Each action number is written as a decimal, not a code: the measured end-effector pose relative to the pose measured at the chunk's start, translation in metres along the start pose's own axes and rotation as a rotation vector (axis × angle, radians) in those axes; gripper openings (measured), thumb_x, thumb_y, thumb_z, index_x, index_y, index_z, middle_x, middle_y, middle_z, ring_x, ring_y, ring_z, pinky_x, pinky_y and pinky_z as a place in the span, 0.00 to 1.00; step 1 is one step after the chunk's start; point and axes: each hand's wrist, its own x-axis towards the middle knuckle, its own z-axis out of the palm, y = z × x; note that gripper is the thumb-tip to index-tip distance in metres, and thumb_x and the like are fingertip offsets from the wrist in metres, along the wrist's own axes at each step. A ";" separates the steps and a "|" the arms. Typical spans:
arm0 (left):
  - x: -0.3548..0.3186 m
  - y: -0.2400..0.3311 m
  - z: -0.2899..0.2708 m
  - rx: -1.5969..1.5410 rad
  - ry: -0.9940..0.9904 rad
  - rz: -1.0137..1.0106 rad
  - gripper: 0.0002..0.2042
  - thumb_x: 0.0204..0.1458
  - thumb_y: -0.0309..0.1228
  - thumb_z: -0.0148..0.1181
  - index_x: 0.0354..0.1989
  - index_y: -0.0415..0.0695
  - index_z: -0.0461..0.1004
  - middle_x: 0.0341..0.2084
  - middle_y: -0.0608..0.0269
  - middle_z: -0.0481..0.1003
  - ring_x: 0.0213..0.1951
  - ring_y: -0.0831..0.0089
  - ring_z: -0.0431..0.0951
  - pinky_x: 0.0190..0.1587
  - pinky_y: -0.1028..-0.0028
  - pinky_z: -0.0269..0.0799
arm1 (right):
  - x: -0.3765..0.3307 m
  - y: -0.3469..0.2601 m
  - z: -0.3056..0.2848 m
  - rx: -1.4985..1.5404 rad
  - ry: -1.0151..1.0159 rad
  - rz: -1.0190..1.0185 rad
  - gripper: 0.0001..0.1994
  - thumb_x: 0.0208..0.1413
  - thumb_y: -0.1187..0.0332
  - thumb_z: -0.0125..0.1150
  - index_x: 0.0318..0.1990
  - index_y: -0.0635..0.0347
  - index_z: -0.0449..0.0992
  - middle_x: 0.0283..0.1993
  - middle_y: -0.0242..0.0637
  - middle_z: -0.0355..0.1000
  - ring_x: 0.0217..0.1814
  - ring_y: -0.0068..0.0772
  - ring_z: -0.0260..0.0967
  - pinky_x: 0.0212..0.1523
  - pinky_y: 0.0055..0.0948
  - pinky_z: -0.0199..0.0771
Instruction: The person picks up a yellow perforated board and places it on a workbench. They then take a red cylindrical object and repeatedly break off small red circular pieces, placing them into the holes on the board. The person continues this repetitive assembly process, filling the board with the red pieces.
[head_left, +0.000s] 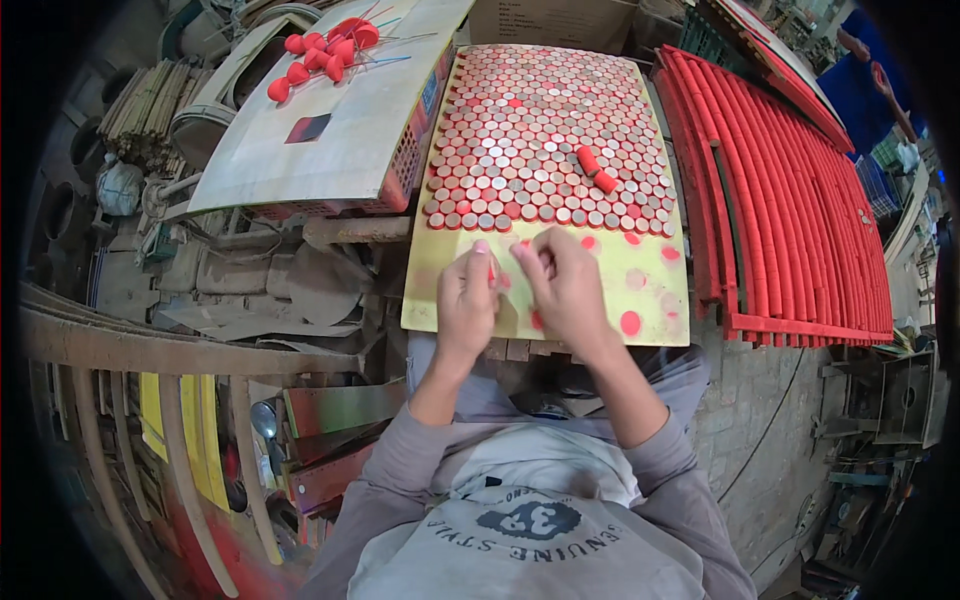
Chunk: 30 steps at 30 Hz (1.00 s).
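In front of me lies a pale yellow board with red paint spots. Tightly packed on it stand short red cylinders with whitish round tops. Two more red cylinders lie on their sides over the packed ones. My left hand is closed over the board's near part, with a small red piece showing at its fingers. Close by on the right, my right hand is closed in a pinch near the front row; what its fingertips hold, if anything, is too small to make out.
At the left, a white sheet carries red rounded knobs on thin sticks. Rows of long red rods fill a rack at the right. A wooden rail runs along the near left. Another person in blue stands far right.
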 end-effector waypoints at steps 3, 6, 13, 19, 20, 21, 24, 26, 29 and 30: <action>0.009 -0.011 -0.020 0.148 0.010 0.087 0.16 0.68 0.39 0.48 0.27 0.46 0.64 0.18 0.77 0.61 0.19 0.89 0.57 0.19 0.82 0.51 | 0.018 0.021 0.003 -0.218 -0.038 0.061 0.10 0.53 0.72 0.67 0.39 0.68 0.75 0.37 0.49 0.73 0.37 0.46 0.73 0.37 0.40 0.73; 0.007 -0.011 -0.025 0.122 -0.003 0.137 0.11 0.66 0.35 0.53 0.32 0.43 0.68 0.21 0.75 0.64 0.21 0.89 0.60 0.22 0.83 0.55 | 0.026 0.035 0.020 -0.270 -0.046 0.051 0.12 0.51 0.74 0.67 0.41 0.68 0.74 0.40 0.50 0.74 0.41 0.48 0.74 0.41 0.41 0.75; 0.003 -0.015 -0.046 0.107 -0.026 0.060 0.10 0.64 0.34 0.56 0.36 0.39 0.71 0.26 0.72 0.71 0.26 0.88 0.66 0.28 0.83 0.62 | 0.032 0.033 0.053 -0.130 0.019 0.228 0.13 0.49 0.78 0.66 0.42 0.70 0.73 0.38 0.52 0.76 0.39 0.49 0.76 0.40 0.40 0.75; 0.005 -0.019 -0.052 0.063 -0.072 0.041 0.08 0.62 0.30 0.59 0.36 0.38 0.71 0.28 0.69 0.75 0.30 0.88 0.71 0.32 0.84 0.67 | 0.038 0.039 0.064 -0.105 0.123 0.190 0.10 0.48 0.78 0.67 0.36 0.70 0.73 0.32 0.51 0.77 0.33 0.46 0.77 0.35 0.38 0.75; 0.004 -0.017 -0.053 0.065 -0.091 0.016 0.08 0.62 0.30 0.60 0.37 0.37 0.71 0.29 0.69 0.75 0.30 0.88 0.72 0.33 0.84 0.67 | 0.039 0.040 0.064 -0.110 0.136 0.193 0.09 0.48 0.78 0.67 0.35 0.70 0.73 0.31 0.50 0.76 0.32 0.46 0.77 0.35 0.38 0.75; 0.003 -0.016 -0.053 0.068 -0.109 -0.010 0.08 0.61 0.29 0.60 0.38 0.37 0.71 0.29 0.69 0.75 0.31 0.88 0.72 0.33 0.84 0.68 | 0.039 0.039 0.064 -0.100 0.130 0.195 0.09 0.48 0.78 0.67 0.35 0.69 0.73 0.31 0.50 0.76 0.32 0.46 0.76 0.34 0.38 0.75; 0.004 -0.016 -0.052 0.042 -0.042 0.069 0.08 0.60 0.28 0.62 0.42 0.37 0.70 0.32 0.68 0.74 0.33 0.86 0.72 0.36 0.82 0.70 | 0.041 0.034 0.064 -0.078 0.114 0.199 0.09 0.47 0.78 0.68 0.33 0.69 0.73 0.29 0.50 0.76 0.30 0.45 0.76 0.33 0.38 0.74; 0.006 -0.015 -0.050 0.039 -0.047 0.088 0.10 0.59 0.27 0.62 0.44 0.37 0.70 0.33 0.67 0.74 0.34 0.84 0.73 0.38 0.81 0.71 | 0.044 0.038 0.065 -0.080 0.110 0.203 0.10 0.46 0.77 0.69 0.33 0.69 0.73 0.30 0.49 0.76 0.30 0.45 0.76 0.32 0.38 0.74; 0.009 -0.018 -0.047 0.045 -0.057 0.078 0.11 0.58 0.25 0.63 0.45 0.37 0.70 0.35 0.66 0.74 0.36 0.83 0.74 0.39 0.81 0.72 | 0.043 0.044 0.061 -0.101 0.115 0.178 0.10 0.45 0.77 0.70 0.34 0.68 0.74 0.29 0.48 0.76 0.30 0.44 0.76 0.31 0.37 0.74; 0.010 -0.020 -0.045 0.048 -0.063 0.068 0.11 0.57 0.25 0.63 0.45 0.37 0.70 0.35 0.66 0.74 0.36 0.82 0.74 0.39 0.80 0.72 | 0.041 0.044 0.057 -0.104 0.143 0.170 0.10 0.46 0.76 0.70 0.34 0.68 0.74 0.30 0.48 0.76 0.30 0.43 0.76 0.32 0.36 0.74</action>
